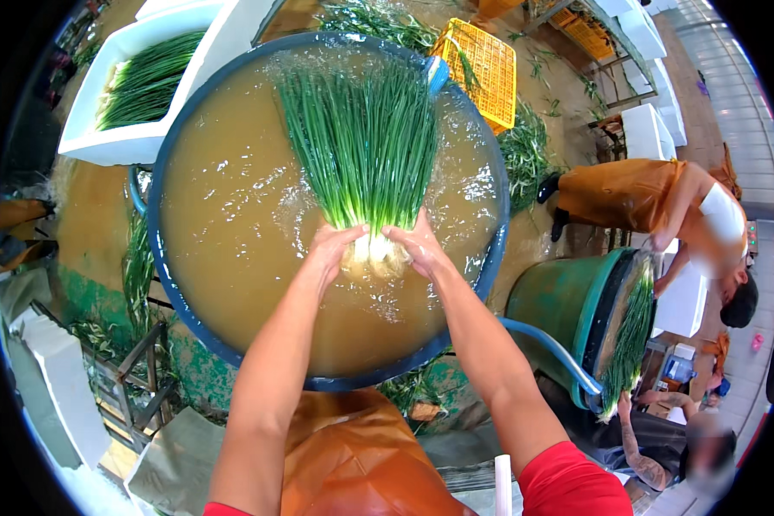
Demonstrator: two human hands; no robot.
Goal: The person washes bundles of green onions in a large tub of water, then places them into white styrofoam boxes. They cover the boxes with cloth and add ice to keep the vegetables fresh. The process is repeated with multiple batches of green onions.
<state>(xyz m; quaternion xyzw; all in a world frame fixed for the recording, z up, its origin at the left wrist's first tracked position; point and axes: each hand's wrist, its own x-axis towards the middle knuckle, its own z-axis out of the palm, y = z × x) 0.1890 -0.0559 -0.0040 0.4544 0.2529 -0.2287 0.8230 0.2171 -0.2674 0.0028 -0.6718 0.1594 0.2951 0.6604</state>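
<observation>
A big bunch of green onions (361, 146) spreads over the muddy water of a round blue-rimmed tub (159, 249). Its green tops fan out toward the far rim, and the white bulbs and pale roots point at me. My left hand (328, 245) is closed round the left side of the white ends, thumb on top. On the other side my right hand (417, 241) grips them the same way, the two thumbs almost meeting. The undersides of both hands and the fingers beneath the bunch are hidden.
A white foam box (103, 142) of green onions stands at the far left. Beyond the tub lies a yellow crate (490, 73). To the right, two people work round a green tub (550, 301) with a blue hose (546, 344). A metal frame (138, 378) stands at the near left.
</observation>
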